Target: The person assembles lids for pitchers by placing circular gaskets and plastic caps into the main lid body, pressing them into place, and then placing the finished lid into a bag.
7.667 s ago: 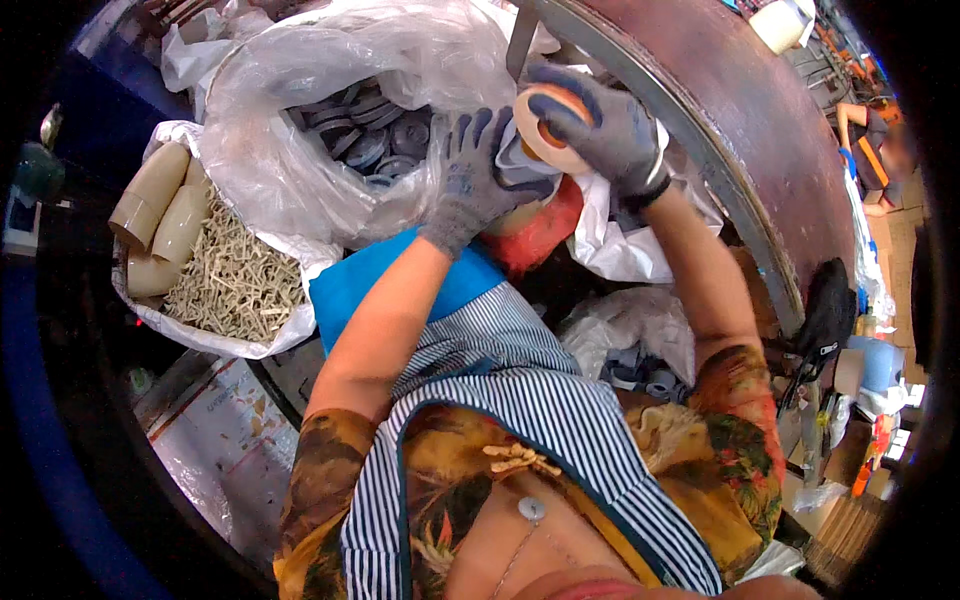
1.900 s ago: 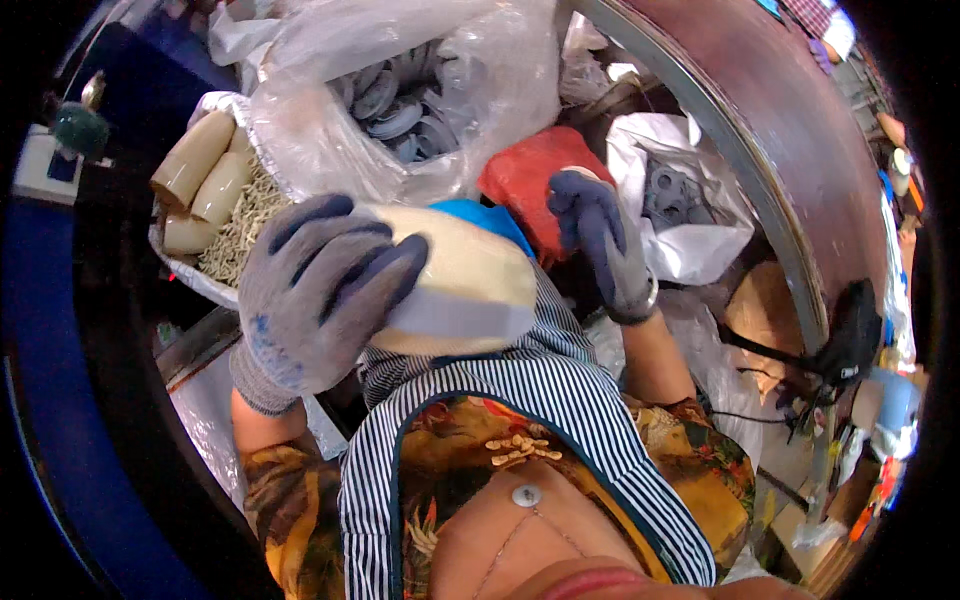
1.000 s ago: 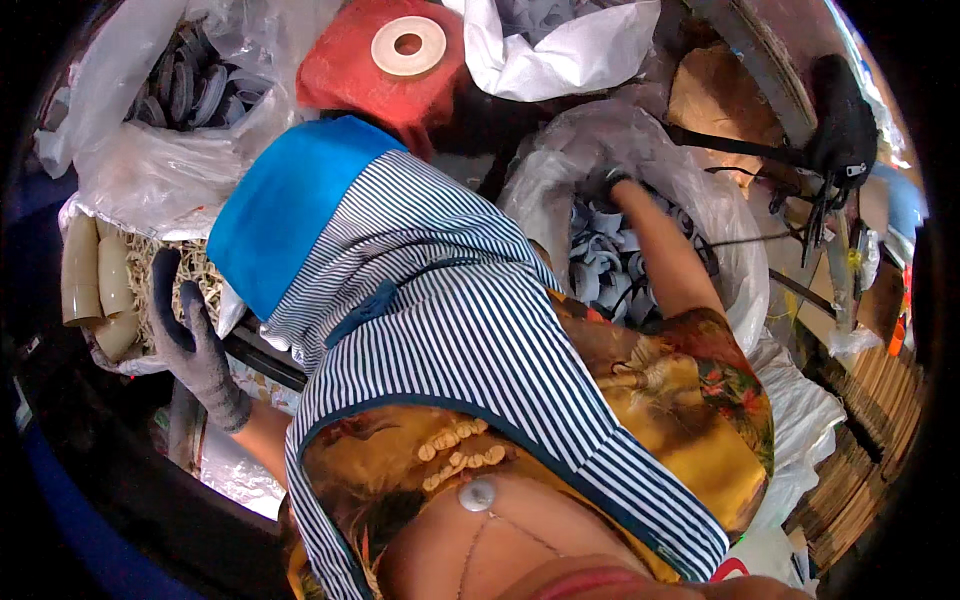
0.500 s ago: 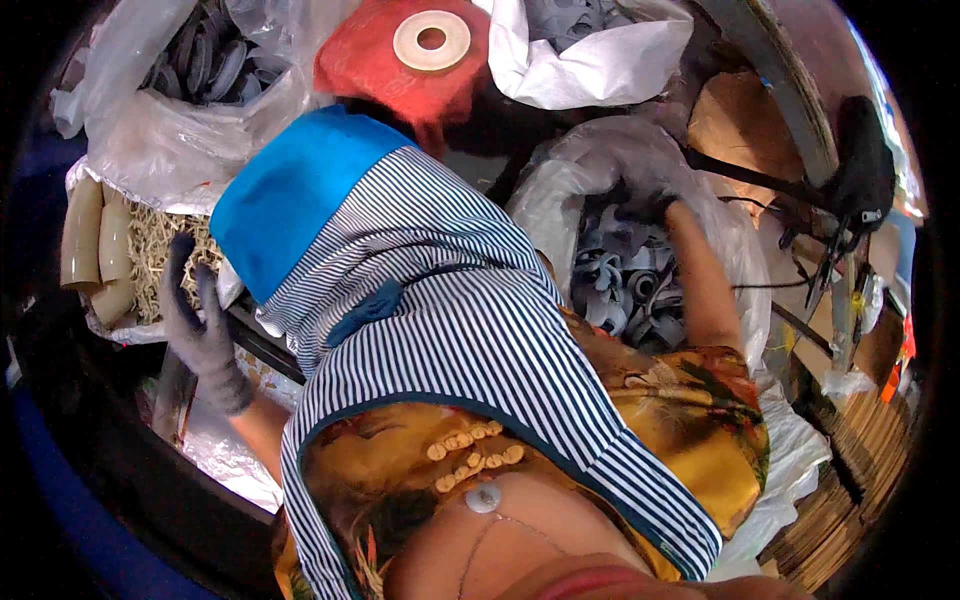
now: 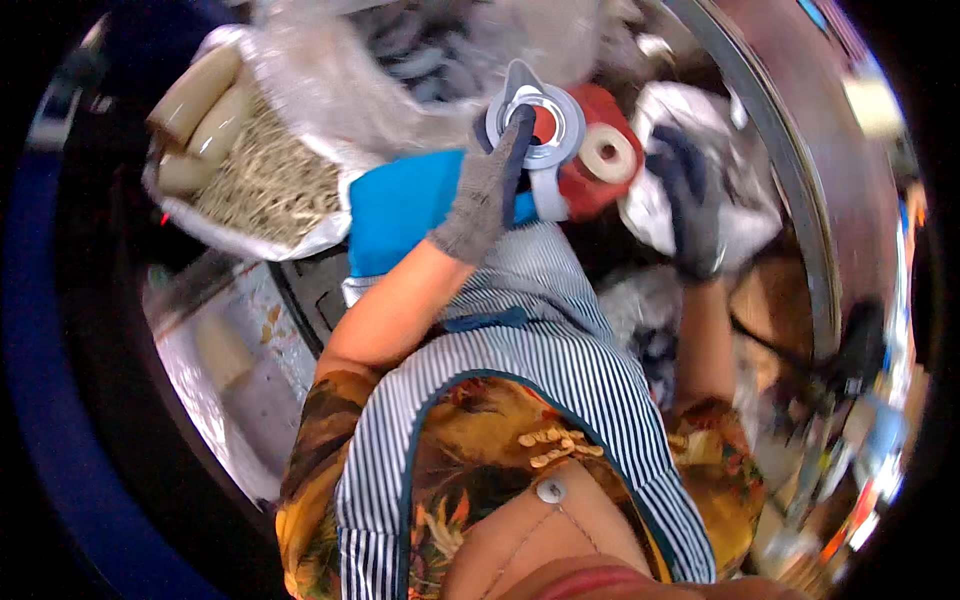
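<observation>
Left of the left hand (image 5: 488, 185), a white sack (image 5: 300, 240) holds 3 beige cylinders (image 5: 217, 130) above small beige pieces (image 5: 270, 185). That hand grips a grey spouted ring (image 5: 567, 122). Just right of it, a cream ring (image 5: 623, 160) lies on red cloth (image 5: 590, 203). The right hand (image 5: 692, 200), blurred, is over a white bag (image 5: 652, 222); I cannot tell whether it holds anything.

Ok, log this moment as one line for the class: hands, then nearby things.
left hand: holding gray ring | right hand: by white bag, grip unclear | cream ring: on red cloth
</observation>
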Available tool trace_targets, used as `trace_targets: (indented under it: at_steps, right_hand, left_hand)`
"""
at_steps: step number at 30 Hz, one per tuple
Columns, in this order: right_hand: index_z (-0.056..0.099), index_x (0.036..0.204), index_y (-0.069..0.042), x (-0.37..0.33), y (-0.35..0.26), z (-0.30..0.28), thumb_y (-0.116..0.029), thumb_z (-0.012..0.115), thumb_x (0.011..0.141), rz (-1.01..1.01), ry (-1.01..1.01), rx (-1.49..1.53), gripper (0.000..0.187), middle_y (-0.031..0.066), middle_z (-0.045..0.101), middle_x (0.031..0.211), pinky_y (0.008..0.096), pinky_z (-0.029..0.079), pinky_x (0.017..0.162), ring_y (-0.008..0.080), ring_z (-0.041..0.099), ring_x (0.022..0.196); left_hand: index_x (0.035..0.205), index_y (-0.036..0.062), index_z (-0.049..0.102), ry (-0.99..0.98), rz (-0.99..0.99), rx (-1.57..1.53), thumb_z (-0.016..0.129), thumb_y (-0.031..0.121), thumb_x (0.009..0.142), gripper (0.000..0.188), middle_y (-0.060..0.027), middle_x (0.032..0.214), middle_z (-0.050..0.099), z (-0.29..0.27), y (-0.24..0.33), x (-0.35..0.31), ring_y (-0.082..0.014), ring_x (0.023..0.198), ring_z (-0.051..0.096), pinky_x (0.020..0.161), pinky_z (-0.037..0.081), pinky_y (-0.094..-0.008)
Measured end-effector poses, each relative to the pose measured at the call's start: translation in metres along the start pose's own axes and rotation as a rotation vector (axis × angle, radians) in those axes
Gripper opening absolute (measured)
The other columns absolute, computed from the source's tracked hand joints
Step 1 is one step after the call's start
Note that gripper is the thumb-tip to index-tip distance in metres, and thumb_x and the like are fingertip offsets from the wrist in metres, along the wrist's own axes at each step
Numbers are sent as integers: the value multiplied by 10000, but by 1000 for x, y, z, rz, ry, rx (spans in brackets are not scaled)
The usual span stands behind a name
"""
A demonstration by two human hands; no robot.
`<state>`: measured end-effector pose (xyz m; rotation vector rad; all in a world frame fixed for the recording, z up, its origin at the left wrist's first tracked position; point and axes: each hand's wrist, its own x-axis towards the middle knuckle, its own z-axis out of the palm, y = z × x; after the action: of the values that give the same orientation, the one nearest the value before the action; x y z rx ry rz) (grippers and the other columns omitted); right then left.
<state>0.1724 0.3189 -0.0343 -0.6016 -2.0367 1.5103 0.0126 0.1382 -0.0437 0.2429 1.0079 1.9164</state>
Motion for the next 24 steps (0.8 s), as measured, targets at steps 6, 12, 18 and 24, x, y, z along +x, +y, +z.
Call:
trace_targets:
  at_steps: [6,12,18,24]
  right_hand:
    - [402,1404,34,-49,75,57,-177,606,919,-247,-147,-193,567,189,494,1375,387,376,1069,272,463,1281]
    - [562,1191,35,6,161,-35,-186,532,1006,58,108,-223,289,129,612,1090,336,471,922,218,585,967]
    - [466,1376,43,4,193,-75,-212,506,1004,18,-4,-497,453,192,527,1380,375,379,1070,293,507,1264]
    - [477,1357,53,-5,106,-53,-244,512,1014,-160,261,-761,455,190,505,1399,391,347,1094,302,473,1290]
  left_hand:
    - [1412,73,430,55,435,401,518,340,993,505,-128,1325,538,-45,-47,-7,-268,1180,522,1069,403,-377]
    - [1468,-31,275,1165,749,800,702,232,846,799,-249,1451,381,-236,40,-124,-352,1361,367,1138,295,-416]
    - [1473,-36,264,2138,207,1345,697,582,778,1026,-277,1506,308,-474,19,-274,-426,1402,282,1162,227,-490]
    - [1493,46,288,1566,-155,1584,645,624,790,977,-234,1490,373,-523,66,-259,-422,1385,325,1137,266,-518]
